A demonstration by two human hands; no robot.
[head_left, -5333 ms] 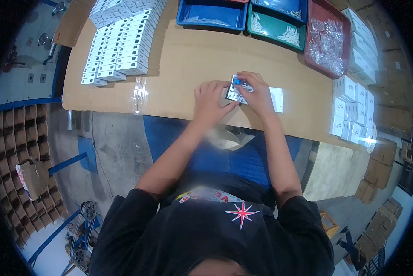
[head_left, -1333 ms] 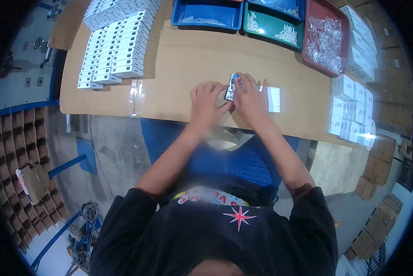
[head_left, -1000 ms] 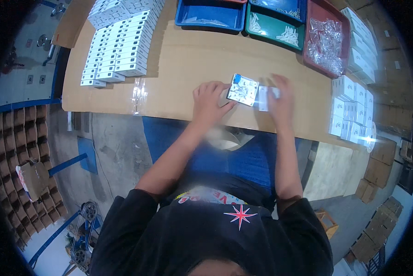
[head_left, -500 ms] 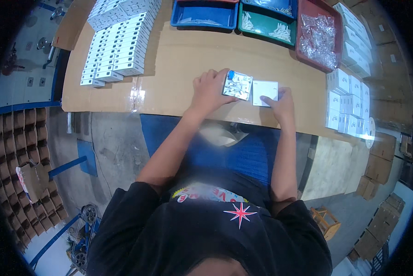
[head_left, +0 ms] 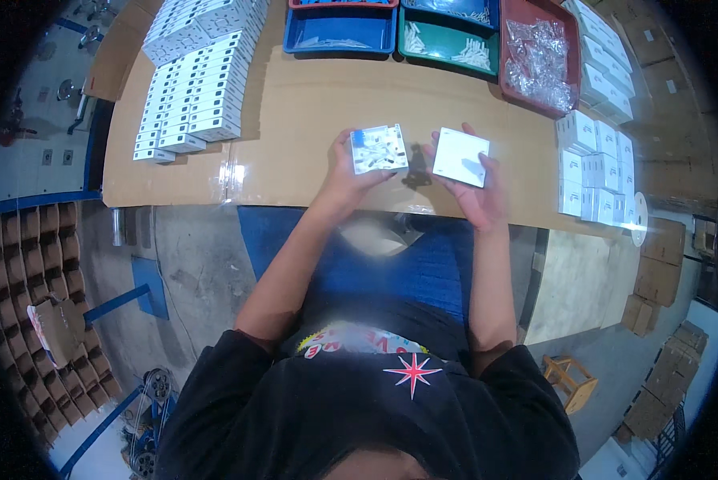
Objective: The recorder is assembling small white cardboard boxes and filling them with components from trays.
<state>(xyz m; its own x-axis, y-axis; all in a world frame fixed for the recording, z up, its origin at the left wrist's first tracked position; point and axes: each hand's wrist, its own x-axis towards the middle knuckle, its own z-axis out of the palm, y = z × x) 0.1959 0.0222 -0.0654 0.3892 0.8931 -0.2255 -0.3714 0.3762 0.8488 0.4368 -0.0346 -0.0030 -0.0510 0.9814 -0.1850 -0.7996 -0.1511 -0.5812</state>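
An open white box point(head_left: 389, 138) sits in the grip of my left hand point(head_left: 344, 178), its fingers and thumb around the left and near sides. Small white pieces and a blue bit show inside it. A flat white square lid point(head_left: 457, 152) lies in my right hand point(head_left: 487, 198), which holds it with the thumb over its right edge and the fingers mostly beneath. The lid and the box are apart, with a gap between them over the cardboard-covered table point(head_left: 311, 104).
Tall stacks of white boxes point(head_left: 192, 104) stand at the left. At the back are a blue tray point(head_left: 339, 50), a green tray point(head_left: 447, 61) of white pieces and a dark red tray point(head_left: 527, 102) of clear plastic bags. More white boxes point(head_left: 599, 170) line the right edge.
My left hand has shifted left with the box. The lid has been lifted and tilted by my right hand, which has turned under it, and the gap between box and lid has grown.
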